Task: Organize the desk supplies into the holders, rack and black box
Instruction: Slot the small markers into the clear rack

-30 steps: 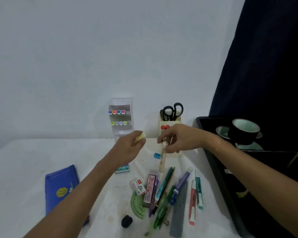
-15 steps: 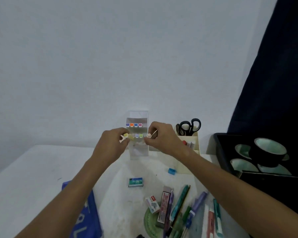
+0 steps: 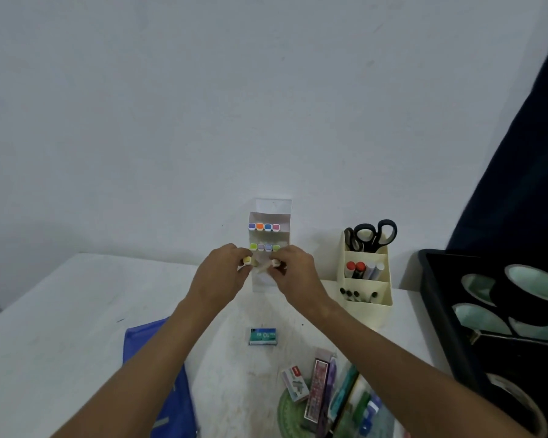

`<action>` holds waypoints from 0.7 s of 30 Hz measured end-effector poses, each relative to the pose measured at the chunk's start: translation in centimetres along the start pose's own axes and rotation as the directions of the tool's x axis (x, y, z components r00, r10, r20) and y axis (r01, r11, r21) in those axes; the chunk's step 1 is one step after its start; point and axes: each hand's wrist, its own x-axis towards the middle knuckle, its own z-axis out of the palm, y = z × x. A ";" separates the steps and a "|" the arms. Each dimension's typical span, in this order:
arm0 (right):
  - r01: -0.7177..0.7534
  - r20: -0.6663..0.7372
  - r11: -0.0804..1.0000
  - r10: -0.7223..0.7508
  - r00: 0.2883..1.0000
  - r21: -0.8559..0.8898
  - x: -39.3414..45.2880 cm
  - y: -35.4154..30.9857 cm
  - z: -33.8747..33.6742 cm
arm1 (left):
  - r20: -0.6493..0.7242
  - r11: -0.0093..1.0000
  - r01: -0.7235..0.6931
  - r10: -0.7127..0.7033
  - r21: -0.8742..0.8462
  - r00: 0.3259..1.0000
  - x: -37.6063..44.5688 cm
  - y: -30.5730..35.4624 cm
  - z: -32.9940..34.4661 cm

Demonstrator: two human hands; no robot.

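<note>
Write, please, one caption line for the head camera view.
Left hand and right hand each hold a small marker before the clear acrylic marker rack on the white table.

A plain desk corner in a home or small office. A white tabletop (image 3: 60, 327) stands against a bare pale wall (image 3: 203, 105), carrying stationery: a cream pen holder (image 3: 366, 292) with scissors (image 3: 372, 235), a clear marker rack (image 3: 271, 222).

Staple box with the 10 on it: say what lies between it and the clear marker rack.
Head view: only bare white tabletop separates staple box from clear rack.
</note>
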 end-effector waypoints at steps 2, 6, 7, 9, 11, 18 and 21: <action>0.015 -0.018 1.000 -0.015 1.000 0.002 0.0 -0.1 0.2 | 0.001 1.000 0.006 -0.006 -0.002 1.000 0.1 -0.4 0.4; 0.052 -0.080 0.999 -0.052 0.995 0.010 -0.2 -0.6 -0.5 | -0.014 0.999 0.027 -0.027 -0.019 1.000 0.4 -0.9 0.6; 0.081 -0.094 0.997 -0.080 0.992 0.003 -0.3 -0.6 -0.5 | -0.022 0.999 0.023 -0.023 -0.024 0.999 0.5 -1.0 0.7; 0.125 -0.109 0.992 -0.126 0.986 -0.018 -0.6 -0.6 -0.5 | -0.036 0.999 0.015 -0.016 -0.030 0.999 0.6 -1.1 0.9; 0.133 -0.097 0.990 -0.137 0.986 -0.048 -0.8 -0.4 -0.4 | -0.042 0.999 0.020 -0.021 -0.032 0.999 0.7 -1.0 1.2; 0.103 0.011 0.981 -0.102 0.995 -0.165 -0.7 0.2 1.0 | 0.002 1.000 -0.004 0.004 -0.010 1.000 0.6 -1.1 2.2; 0.029 0.099 0.986 -0.013 0.995 -0.163 0.0 0.7 1.8 | 0.048 1.000 0.009 -0.010 0.015 0.999 1.0 -1.3 2.7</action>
